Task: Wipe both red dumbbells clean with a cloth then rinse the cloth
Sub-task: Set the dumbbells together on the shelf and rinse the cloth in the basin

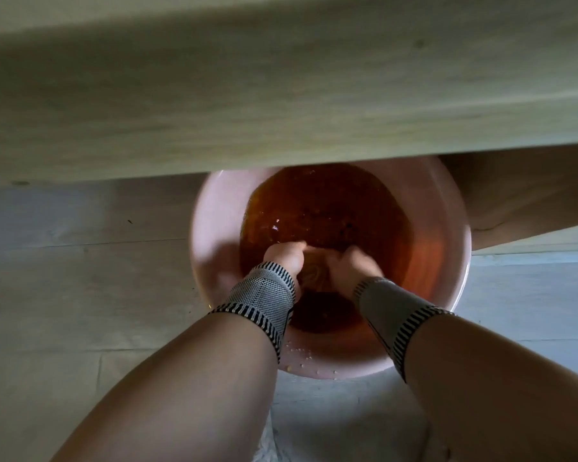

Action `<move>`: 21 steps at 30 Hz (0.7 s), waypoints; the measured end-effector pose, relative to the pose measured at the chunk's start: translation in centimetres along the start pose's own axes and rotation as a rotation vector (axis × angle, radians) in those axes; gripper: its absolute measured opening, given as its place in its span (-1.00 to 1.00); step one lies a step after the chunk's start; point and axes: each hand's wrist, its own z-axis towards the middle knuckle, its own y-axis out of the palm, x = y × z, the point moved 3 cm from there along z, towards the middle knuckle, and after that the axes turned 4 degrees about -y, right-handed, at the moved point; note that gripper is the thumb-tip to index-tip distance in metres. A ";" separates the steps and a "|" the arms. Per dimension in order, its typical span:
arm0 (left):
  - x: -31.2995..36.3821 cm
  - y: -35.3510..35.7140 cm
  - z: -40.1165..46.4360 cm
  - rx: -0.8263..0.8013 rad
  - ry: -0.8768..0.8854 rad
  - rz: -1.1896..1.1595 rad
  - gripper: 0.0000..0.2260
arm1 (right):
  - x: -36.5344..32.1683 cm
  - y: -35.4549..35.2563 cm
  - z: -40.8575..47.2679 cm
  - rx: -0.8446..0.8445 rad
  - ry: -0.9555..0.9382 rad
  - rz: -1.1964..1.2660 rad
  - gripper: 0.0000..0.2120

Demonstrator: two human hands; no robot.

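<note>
A pink plastic basin (214,228) sits on the floor, filled with reddish-brown water (327,208). Both my hands are down in it. My left hand (286,256) and my right hand (351,265) are closed together on a bunched wet cloth (314,276) between them, at the water's near side. The cloth shows only as a pale crumpled patch; most of it is hidden by my fingers and the water. Each wrist wears a grey knitted band with black-striped edges. No dumbbell is in view.
A pale wooden table edge (281,111) runs across the upper half of the view and overhangs the basin's far rim. A brown panel (521,195) stands at the right. Grey plank floor (80,278) lies all around.
</note>
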 end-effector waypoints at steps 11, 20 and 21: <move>-0.6 0.3 -0.5 -0.292 -0.166 -0.332 -0.62 | -3.9 0.3 -2.1 -0.090 -0.212 0.351 -0.63; 0.5 -1.1 0.3 0.052 0.077 0.112 -0.60 | 0.5 0.0 -0.6 -0.027 0.014 -0.080 -0.62; 0.7 -1.3 0.7 0.077 0.134 0.180 -0.62 | 0.7 0.2 -0.6 -0.048 0.031 -0.110 -0.64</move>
